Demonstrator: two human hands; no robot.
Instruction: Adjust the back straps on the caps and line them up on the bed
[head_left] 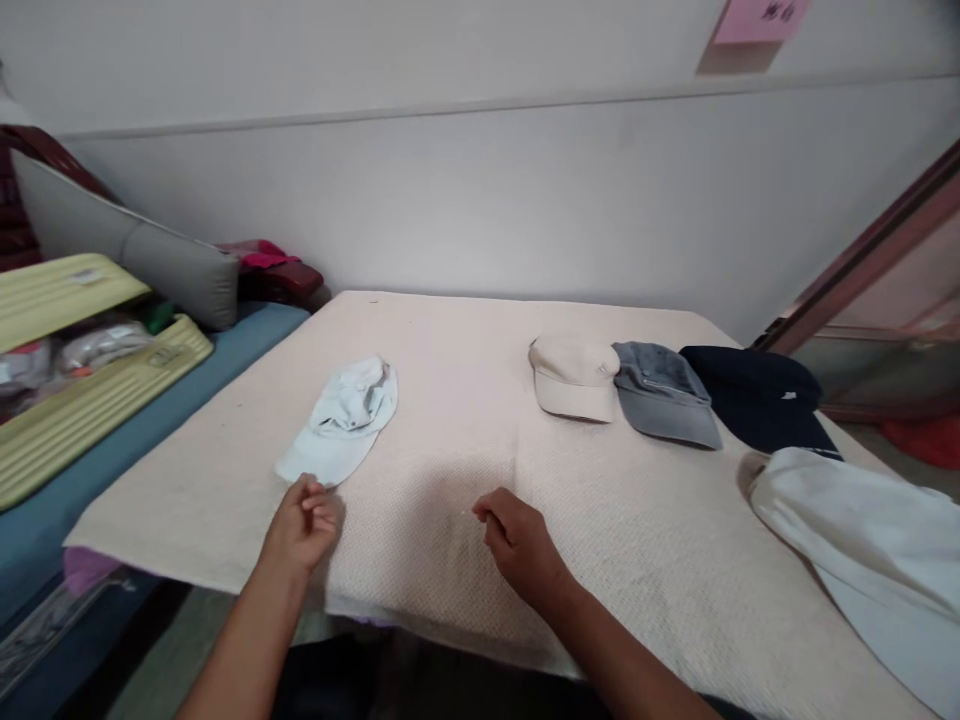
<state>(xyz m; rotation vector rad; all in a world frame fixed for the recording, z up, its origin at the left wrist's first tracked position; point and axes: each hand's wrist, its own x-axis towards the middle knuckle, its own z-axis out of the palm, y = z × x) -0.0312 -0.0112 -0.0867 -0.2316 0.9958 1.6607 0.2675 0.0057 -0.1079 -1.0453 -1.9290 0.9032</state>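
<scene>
While both hands are curling their fingers loosely, holding nothing, the left hand (304, 528) is hovering at six o'clock of the pale blue cap (343, 420), the right hand (517, 545) resting on the cream cloth (465, 400).

A pale wall (480, 190) stands behind the cloth-covered table (637, 540).

Left hand (304, 522) and right hand (517, 540) low and apart, fingers loosely curled, each grip empty

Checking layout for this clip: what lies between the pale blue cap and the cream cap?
Nothing: in the head view, only bare cream cloth stretches between the pale blue cap and the cream cap.
</scene>
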